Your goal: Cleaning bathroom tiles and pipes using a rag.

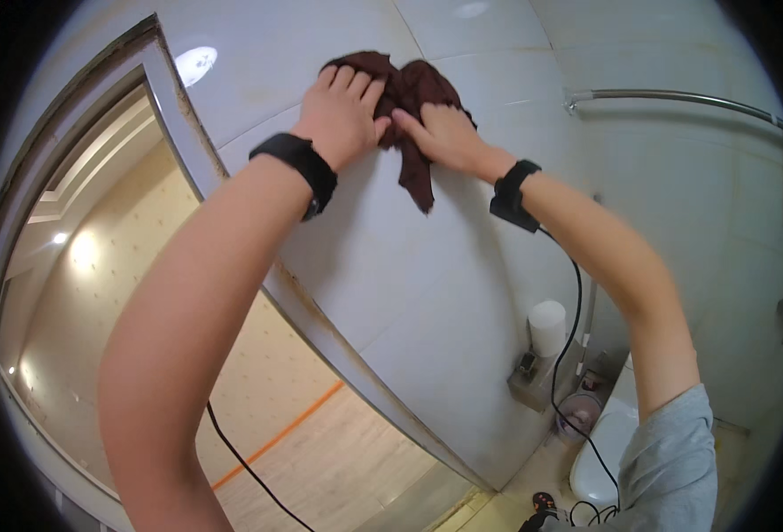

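Note:
A dark brown cloth (418, 90) is spread against the white tiled wall (404, 279), and one loose end hangs down from it. On the cloth's left half lies my left hand (341, 116), its fingers pressing the fabric to the tile. My right hand (454, 136) grips the right half with bent fingers. The two thumbs nearly meet at the middle of the cloth. Each wrist wears a black strap, and a black cable runs down from the right one. Part of the cloth is hidden under both hands.
On the left a door frame (182, 126) opens to a room with a wood-look floor (338, 459). A metal rod (670, 96) spans the upper right corner. Lower right are a toilet paper roll (547, 326) on a metal holder (531, 389), a waste bin (579, 412) and a white toilet (604, 452).

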The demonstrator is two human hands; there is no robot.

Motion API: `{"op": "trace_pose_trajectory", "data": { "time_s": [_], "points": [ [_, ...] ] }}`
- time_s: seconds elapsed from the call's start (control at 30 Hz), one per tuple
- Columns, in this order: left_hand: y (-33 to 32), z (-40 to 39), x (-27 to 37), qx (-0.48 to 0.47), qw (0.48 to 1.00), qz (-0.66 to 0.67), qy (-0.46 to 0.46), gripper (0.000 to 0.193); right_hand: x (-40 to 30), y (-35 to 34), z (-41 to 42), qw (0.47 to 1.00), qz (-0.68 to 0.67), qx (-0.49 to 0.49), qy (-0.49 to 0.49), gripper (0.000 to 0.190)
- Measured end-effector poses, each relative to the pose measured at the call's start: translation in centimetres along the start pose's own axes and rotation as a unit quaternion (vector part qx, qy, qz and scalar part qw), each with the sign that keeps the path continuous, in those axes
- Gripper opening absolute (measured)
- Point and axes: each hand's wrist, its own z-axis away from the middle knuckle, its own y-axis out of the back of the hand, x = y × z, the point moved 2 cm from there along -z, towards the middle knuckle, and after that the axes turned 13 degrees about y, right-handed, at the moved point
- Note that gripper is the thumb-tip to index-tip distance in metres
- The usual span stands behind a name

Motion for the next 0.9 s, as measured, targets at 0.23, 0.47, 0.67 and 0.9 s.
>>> {"op": "trace_pose_trajectory", "data": {
  "time_s": [0.23,0.47,0.67,0.9],
  "points": [
    [0.6,6.5,4.4,-0.01,0.993,0.117,-0.018,0.054,-5.7,-3.1,9.8,0.998,0.016,-0.051,0.04,0.048],
    [0.0,16.8,13.4,-0.12,0.973,0.182,-0.075,0.048,-11.7,-6.3,23.3,0.999,-0.03,-0.03,-0.003,0.043],
    [0.0,21.0,16.1,-0.171,0.954,0.213,-0.126,0.057,-11.9,-7.3,29.4,0.974,-0.076,-0.209,0.046,0.058],
    [3.4,11.1,1.8,-0.077,0.976,0.202,-0.031,0.057,-11.3,-4.4,10.9,0.982,-0.081,0.076,0.154,0.041]
  ]
}}
